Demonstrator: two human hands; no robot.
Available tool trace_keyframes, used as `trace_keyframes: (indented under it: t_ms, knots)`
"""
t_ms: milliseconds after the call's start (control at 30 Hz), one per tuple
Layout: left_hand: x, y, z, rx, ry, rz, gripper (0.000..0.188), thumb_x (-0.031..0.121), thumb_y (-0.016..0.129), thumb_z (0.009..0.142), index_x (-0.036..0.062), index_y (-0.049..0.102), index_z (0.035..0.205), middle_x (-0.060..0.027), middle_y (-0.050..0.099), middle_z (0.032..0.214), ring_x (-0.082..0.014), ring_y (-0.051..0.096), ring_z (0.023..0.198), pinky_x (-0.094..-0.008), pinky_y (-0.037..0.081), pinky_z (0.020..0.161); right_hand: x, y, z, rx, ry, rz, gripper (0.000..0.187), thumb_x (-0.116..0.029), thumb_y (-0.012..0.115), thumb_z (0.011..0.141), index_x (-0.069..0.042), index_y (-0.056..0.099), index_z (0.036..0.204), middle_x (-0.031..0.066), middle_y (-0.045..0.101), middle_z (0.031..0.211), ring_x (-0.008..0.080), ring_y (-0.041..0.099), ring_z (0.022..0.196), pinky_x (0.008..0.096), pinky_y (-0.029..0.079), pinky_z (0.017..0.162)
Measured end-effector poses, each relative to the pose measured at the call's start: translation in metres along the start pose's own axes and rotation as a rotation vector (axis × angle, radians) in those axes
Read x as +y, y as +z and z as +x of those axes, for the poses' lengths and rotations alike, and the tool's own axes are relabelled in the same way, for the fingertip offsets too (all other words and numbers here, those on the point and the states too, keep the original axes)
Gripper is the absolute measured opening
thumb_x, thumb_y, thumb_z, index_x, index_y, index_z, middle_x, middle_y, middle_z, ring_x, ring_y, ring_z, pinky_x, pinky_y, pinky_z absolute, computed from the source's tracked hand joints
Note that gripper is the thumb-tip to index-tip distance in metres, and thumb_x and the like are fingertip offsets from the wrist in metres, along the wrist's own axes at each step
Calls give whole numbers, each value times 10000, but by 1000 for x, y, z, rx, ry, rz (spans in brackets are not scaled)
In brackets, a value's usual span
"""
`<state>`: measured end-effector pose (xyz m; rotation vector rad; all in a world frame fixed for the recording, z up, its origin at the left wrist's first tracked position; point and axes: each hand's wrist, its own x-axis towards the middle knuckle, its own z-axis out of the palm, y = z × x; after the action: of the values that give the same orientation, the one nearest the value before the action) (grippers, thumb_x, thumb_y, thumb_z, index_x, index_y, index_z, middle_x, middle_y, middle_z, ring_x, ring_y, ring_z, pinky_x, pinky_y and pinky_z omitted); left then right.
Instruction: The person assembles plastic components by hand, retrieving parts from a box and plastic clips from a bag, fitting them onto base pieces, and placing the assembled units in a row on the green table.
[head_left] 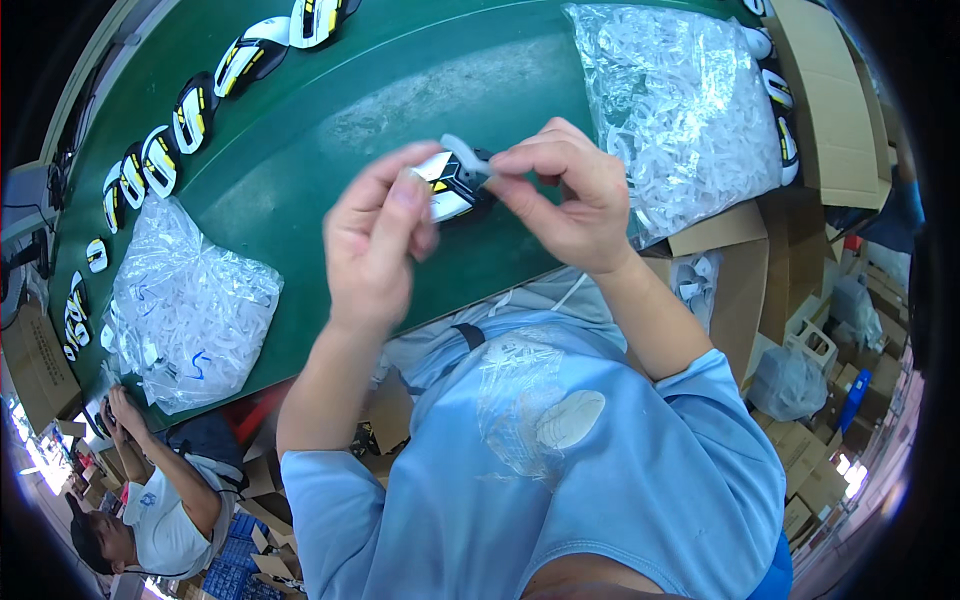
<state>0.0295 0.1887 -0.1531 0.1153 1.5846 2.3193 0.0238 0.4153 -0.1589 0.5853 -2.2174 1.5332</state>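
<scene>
My left hand [375, 245] holds a small black, white and yellow plastic shell [447, 187] above the green belt [330, 130]. My right hand [570, 195] pinches a small pale grey plastic piece [465, 155] against the top of that shell. Both hands meet in the middle of the view, just over the belt's near edge. My fingers hide much of the shell.
A row of matching shells [190, 115] runs along the belt's far left edge. Two clear bags of white plastic parts lie on the belt, one at left [190, 310], one at right [680, 110]. Cardboard boxes [830, 110] stand at right. Another person [160, 500] sits at lower left.
</scene>
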Motion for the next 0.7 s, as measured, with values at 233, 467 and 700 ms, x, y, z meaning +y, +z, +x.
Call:
trace_keyframes:
  t_ms: [233, 467, 700]
  knots:
    - [-22, -19, 25, -168, 581, 1269, 803, 365, 966, 739, 106, 682, 1444, -137, 669, 1409, -356, 650, 1257, -485, 483, 1058, 14, 1, -28, -147, 72, -164, 198, -37, 837, 850, -89, 828, 1041, 65, 756, 887, 263, 668, 814, 372, 537, 730]
    - [-41, -17, 22, -130, 659, 1365, 633, 243, 891, 793, 101, 717, 1385, -116, 692, 1348, -324, 668, 1178, -469, 524, 993, 3, 7, -39, -171, 40, -258, 297, -61, 848, 843, -76, 821, 1139, 63, 702, 981, 265, 648, 871, 379, 548, 758]
    - [-36, -16, 28, -195, 718, 1363, 577, 236, 859, 815, 78, 729, 1355, -137, 721, 1291, -344, 703, 1106, -448, 548, 947, -16, 0, -44, -312, -75, -469, 560, -252, 866, 830, -67, 732, 1341, 64, 677, 1302, 268, 627, 984, 380, 573, 867]
